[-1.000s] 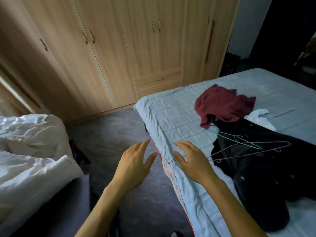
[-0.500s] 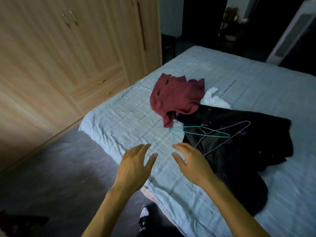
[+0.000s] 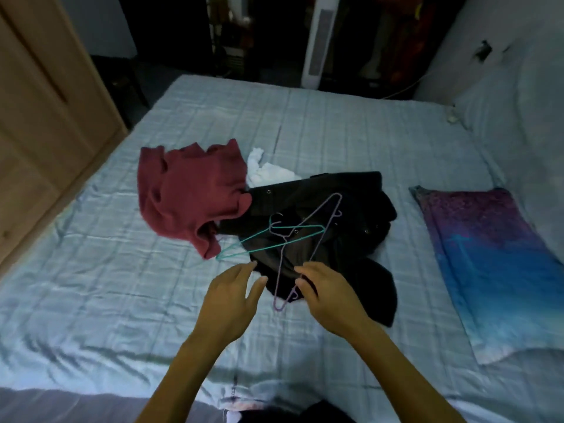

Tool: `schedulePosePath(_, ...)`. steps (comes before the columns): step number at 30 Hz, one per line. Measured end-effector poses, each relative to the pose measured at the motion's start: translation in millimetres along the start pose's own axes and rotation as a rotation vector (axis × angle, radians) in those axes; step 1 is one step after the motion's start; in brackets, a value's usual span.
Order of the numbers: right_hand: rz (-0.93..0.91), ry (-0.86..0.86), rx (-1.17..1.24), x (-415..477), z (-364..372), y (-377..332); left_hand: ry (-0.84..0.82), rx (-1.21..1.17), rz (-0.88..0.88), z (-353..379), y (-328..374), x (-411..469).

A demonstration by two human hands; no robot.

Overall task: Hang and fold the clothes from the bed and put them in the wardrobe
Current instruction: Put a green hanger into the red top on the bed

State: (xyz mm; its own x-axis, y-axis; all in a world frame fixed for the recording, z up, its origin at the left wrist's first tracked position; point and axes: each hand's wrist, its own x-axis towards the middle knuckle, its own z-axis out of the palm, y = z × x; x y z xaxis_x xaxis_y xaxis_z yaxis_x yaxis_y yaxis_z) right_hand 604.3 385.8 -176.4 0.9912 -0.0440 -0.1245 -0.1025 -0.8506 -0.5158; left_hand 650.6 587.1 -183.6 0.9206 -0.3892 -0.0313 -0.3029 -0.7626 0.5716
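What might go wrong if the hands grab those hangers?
1. The purple hanger and the green hanger cross each other, so lifting one may drag the other along.
2. Both lie on the black coat, so a hook might snag it.
3. The red sweater overlaps the coat, so pulling the coat may tumble it.

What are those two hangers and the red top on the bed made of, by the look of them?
Green hanger: thin wire, probably metal under a coloured plastic coating, since it is slim and evenly bent.
Purple hanger: the same thin coated wire, matte.
Dark red sweater: soft knit or fleece, matte and thick, folding in fat rolls. The fibre cannot be told.
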Motion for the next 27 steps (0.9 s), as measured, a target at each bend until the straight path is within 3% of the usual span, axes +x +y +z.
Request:
schedulePosePath(7,0.128,0.044,-0.01,25.4,4.9,40.8,-0.131,0.013,0.086,30.5,-2.6,61.8)
schedulePosePath(16,0.064,-0.073,0.065,112.7,27.6,70.6,-0.155,0.11,0.026,31.2,-13.2,121.5)
schedulePosePath(27,0.038,-0.19,0.021,241.9,76.1,68.9,-0.171,0.105,-0.086,45.3,-105.0,236.8)
